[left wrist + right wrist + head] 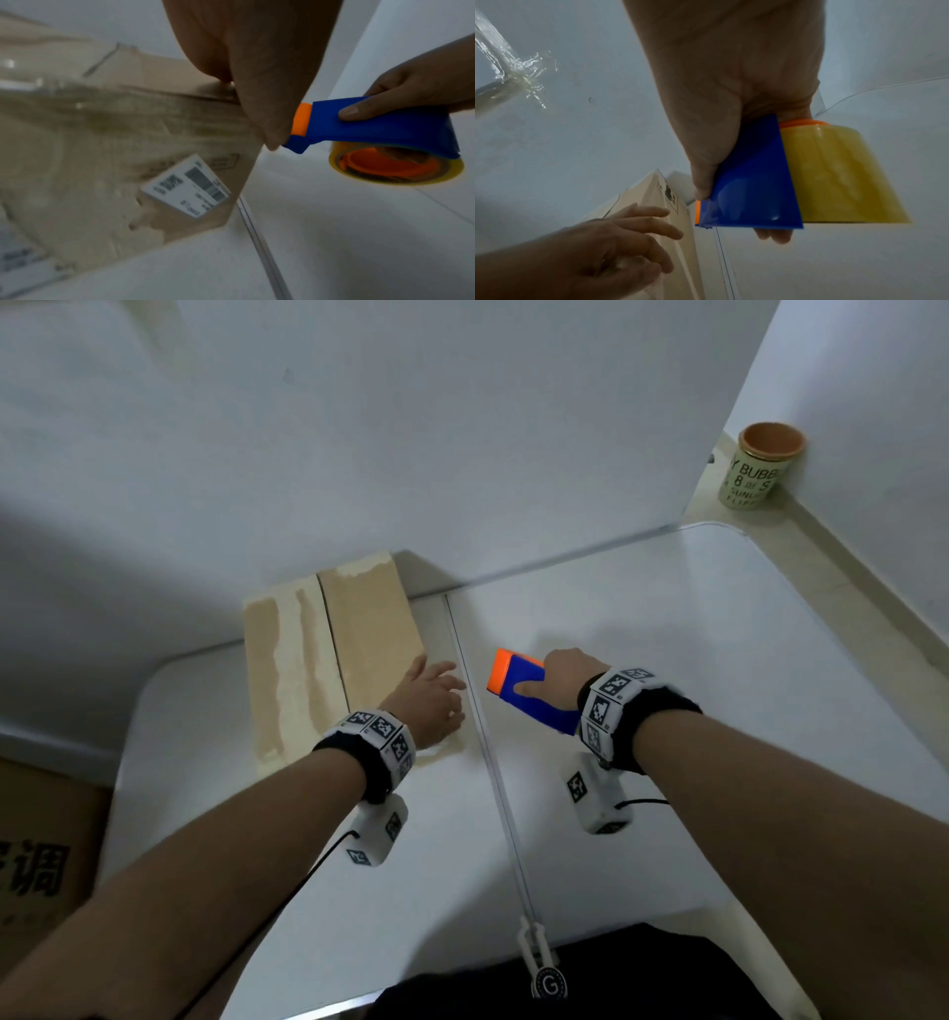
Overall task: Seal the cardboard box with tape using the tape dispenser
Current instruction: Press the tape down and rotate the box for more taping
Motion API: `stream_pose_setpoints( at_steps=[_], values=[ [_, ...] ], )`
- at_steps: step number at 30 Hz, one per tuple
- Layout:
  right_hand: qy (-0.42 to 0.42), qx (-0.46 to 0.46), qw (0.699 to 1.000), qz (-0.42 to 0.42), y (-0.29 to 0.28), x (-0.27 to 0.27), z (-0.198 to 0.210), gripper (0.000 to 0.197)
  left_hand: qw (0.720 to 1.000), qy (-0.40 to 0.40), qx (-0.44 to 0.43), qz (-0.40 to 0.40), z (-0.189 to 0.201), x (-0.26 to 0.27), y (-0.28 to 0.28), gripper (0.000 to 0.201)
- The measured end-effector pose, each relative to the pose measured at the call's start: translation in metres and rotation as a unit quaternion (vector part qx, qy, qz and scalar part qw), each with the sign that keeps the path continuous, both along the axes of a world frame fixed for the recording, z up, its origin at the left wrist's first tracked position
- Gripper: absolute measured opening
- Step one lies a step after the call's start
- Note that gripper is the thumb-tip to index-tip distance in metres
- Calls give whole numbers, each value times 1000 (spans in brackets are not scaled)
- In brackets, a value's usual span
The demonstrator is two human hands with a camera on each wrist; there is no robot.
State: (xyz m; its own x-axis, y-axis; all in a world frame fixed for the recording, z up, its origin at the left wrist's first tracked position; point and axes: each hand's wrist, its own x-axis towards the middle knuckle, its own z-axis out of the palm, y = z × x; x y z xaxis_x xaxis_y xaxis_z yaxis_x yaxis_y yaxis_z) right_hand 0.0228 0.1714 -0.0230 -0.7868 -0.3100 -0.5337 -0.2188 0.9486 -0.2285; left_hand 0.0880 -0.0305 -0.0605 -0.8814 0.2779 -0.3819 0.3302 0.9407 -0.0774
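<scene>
The right hand (562,672) is clenching the blue tape dispenser (524,685) in its grip, hovering over the surface (667,660) just right of the cardboard box (328,654). The left hand (429,701) is resting released, fingers straight, on the box's near right corner. Risks: the box may be sliding under so light a hold, or the tape landing off the centre seam.

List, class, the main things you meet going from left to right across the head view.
Printed carton on the floor → cardboard box → left hand → tape dispenser → right hand → printed cup.
</scene>
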Motion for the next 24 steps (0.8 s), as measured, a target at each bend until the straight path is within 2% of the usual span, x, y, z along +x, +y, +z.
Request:
stream_pose_setpoints(
  at_steps=[7, 14, 18, 21, 24],
  values=[
    [3, -9, 1000, -11, 3, 6, 6, 45, 994, 78, 52, 61, -15, 11, 10, 29],
    [38, -23, 999, -12, -1, 15, 8, 44, 987, 109, 83, 83, -21, 15, 8, 39],
    [61, -35, 997, -11, -10, 18, 6, 45, 981, 114, 118, 102, -22, 16, 7, 61],
    [84, -50, 995, -28, -14, 17, 6, 47, 982, 116, 103, 104, -21, 16, 10, 45],
    [99, -62, 992, -41, -16, 16, 10, 50, 985, 102, 90, 105, -18, 17, 10, 50]
  ],
)
